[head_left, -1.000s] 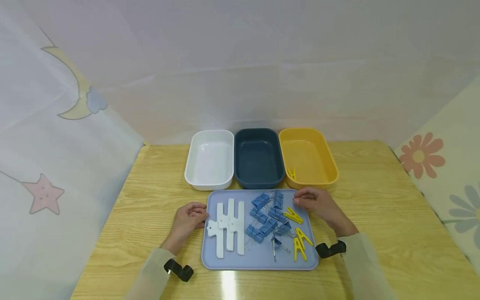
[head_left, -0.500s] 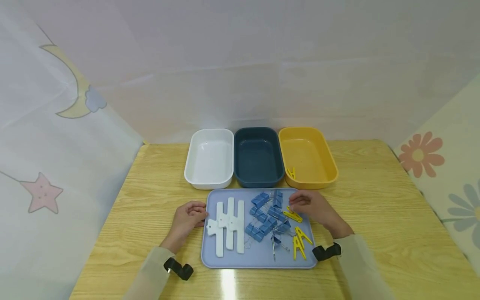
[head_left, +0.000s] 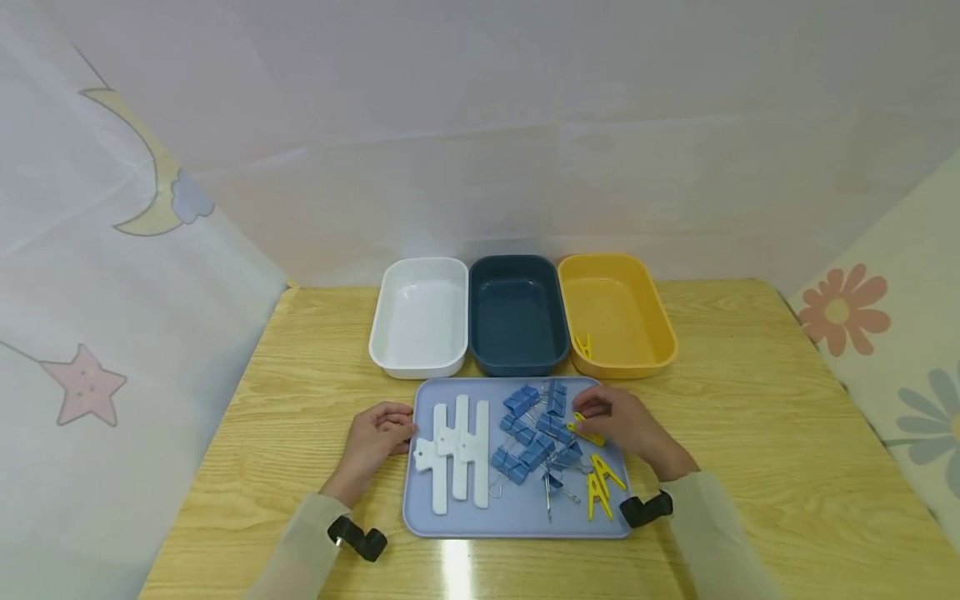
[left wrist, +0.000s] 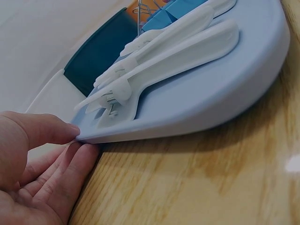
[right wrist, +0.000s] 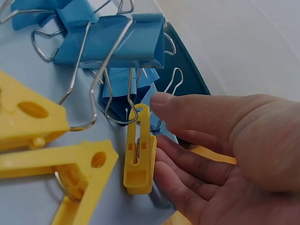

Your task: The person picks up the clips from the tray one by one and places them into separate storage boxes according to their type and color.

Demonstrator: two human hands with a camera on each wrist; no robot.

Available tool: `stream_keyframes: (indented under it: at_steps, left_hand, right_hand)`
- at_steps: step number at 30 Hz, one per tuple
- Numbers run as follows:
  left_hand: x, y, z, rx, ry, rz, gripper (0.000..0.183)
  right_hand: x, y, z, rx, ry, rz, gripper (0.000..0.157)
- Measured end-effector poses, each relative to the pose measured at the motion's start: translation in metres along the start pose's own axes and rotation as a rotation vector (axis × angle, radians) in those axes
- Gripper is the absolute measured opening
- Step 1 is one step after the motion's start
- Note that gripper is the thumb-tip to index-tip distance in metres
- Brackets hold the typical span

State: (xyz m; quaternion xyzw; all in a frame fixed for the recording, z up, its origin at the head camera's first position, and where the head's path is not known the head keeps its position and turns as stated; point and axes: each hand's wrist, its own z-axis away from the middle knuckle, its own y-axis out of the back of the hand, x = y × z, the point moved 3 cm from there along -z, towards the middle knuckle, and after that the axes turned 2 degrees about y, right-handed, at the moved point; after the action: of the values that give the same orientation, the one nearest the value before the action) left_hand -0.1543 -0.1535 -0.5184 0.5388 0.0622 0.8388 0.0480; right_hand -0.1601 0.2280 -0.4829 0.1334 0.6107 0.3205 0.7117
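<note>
My left hand holds the left rim of the pale blue tray; in the left wrist view its thumb lies on the rim, with fingers lower against the side. Three white bag clips lie near it. At the tray's upper right, my right hand has thumb and fingers about a yellow clothespin, which still looks to be at tray level. Two more yellow clothespins lie below, close together. Several blue binder clips with wire handles are heaped left of the right hand, some touching the held clothespin's end.
Behind the tray stand three bins side by side: white, dark blue and yellow. One yellow clothespin lies in the yellow bin. Printed cloth walls border the wooden table.
My right hand has come from the tray's upper right edge down and left onto the upper yellow clothespin, and its fingers have closed about it. The left hand stays at the rim.
</note>
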Motion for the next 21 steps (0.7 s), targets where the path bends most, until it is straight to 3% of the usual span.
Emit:
stream_keyframes:
  at_steps: [12, 21]
  left_hand:
    - [0.0009, -0.0001, 0.0018, 0.005, 0.004, -0.001, 0.03]
    - [-0.0003, -0.0001, -0.0002, 0.006, -0.004, 0.001, 0.03]
  right_hand:
    - [-0.0082, -0.0039, 0.0016, -0.034, 0.03, 0.087, 0.028]
    - [-0.0072, -0.0039, 0.0003, -0.039, 0.032, 0.081, 0.027]
